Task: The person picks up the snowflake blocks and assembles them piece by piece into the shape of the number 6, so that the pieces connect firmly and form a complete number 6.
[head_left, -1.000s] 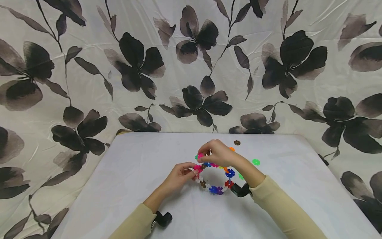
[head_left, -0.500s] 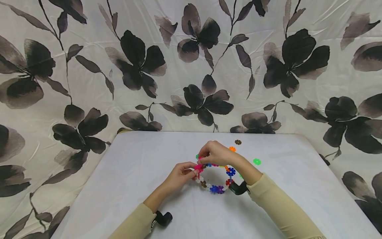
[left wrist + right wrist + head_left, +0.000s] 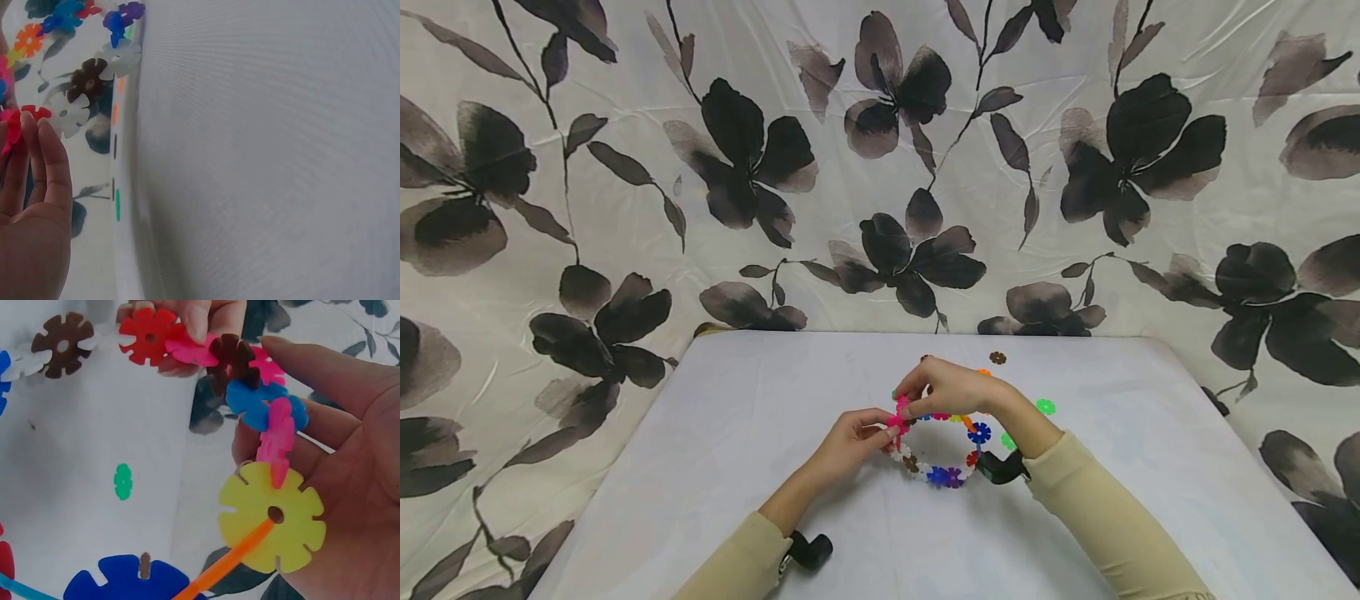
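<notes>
A ring of slotted plastic flower discs, in many colours, is held just at or above the table; its purple disc (image 3: 953,477) is at the near side. At the ring's left, my left hand (image 3: 848,440) pinches a pink disc (image 3: 190,351) between thumb and fingers. My right hand (image 3: 951,388) reaches over the ring and pinches another pink disc (image 3: 270,365) right against it. Around this spot the right wrist view has a brown disc (image 3: 228,359), a light blue disc (image 3: 247,403) and a yellow disc (image 3: 300,515). Fingers partly hide the join.
Loose discs lie on the white table (image 3: 737,400) beyond my right forearm: a brown disc (image 3: 997,357), a green disc (image 3: 1046,407) and a partly hidden orange disc (image 3: 985,373). A flower-patterned cloth (image 3: 895,167) hangs behind the table's back edge.
My right hand has come down slightly, bringing its pink disc from just above the left hand's pink disc into contact with it. The left hand stays almost still.
</notes>
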A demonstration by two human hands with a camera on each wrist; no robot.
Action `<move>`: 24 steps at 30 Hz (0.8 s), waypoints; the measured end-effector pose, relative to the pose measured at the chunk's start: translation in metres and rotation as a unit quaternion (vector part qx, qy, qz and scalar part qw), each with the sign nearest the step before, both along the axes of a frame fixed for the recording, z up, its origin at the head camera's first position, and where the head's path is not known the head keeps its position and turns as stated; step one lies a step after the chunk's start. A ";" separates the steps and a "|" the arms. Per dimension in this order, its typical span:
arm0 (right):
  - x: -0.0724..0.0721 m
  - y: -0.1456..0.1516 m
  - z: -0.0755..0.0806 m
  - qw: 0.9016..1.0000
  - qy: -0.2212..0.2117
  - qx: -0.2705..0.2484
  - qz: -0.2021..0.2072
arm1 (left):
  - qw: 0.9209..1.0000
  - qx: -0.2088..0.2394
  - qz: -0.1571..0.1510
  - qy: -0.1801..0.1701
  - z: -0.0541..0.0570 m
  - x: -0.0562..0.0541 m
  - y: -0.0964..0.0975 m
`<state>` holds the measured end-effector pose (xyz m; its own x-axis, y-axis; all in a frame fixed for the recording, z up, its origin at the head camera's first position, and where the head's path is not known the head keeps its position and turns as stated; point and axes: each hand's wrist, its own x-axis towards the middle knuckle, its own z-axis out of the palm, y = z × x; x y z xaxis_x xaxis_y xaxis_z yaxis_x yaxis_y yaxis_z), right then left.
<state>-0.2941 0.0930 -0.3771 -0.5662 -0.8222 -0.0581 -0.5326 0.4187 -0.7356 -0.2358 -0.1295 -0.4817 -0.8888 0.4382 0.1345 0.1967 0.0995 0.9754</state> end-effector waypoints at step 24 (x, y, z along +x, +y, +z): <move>0.000 0.000 -0.018 0.999 0.035 -0.029 -0.018 | 0.999 0.009 -0.027 0.016 -0.006 -0.005 -0.004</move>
<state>-0.2938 0.0925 -0.3946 -0.5958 -0.8026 0.0300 -0.5695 0.3959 -0.7204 -0.2409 -0.1338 -0.4875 -0.8593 0.4818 0.1717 0.2332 0.0703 0.9699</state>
